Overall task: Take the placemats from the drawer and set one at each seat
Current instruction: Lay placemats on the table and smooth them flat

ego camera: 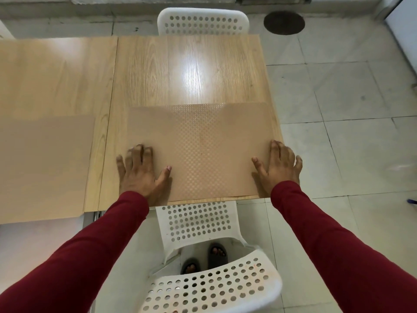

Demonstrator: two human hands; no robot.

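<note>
Both hands lie flat and spread, palms down, on a tan dotted placemat [198,150] at the near edge of the desk [187,71]. Left hand [141,172] presses the mat's near-left corner, its outer fingers reaching past the mat's left edge onto the bare wood, thumb angled inward on the mat. Right hand [281,166] rests on the near-right corner, thumb pointing inward across the mat and the outer fingers at the desk's right edge. Neither hand pinches or grips anything; both arms wear dark red sleeves [334,240].

This placemat lies square to the desk, its near edge just inside the desk's near edge and its right edge close to the desk's right edge. It sits directly in front of a white perforated chair [198,222] tucked under the near side, whose backrest curves across the bottom of the view. A second placemat [45,154], plain tan and blurred, lies to the left on the adjoining wooden panel, well apart from the first. Another white perforated chair [203,21] stands at the far side of the desk, where the wood is bare and glossy. Two feet in dark slippers [205,258] show through the near chair on the pale tiled floor [338,109].
</note>
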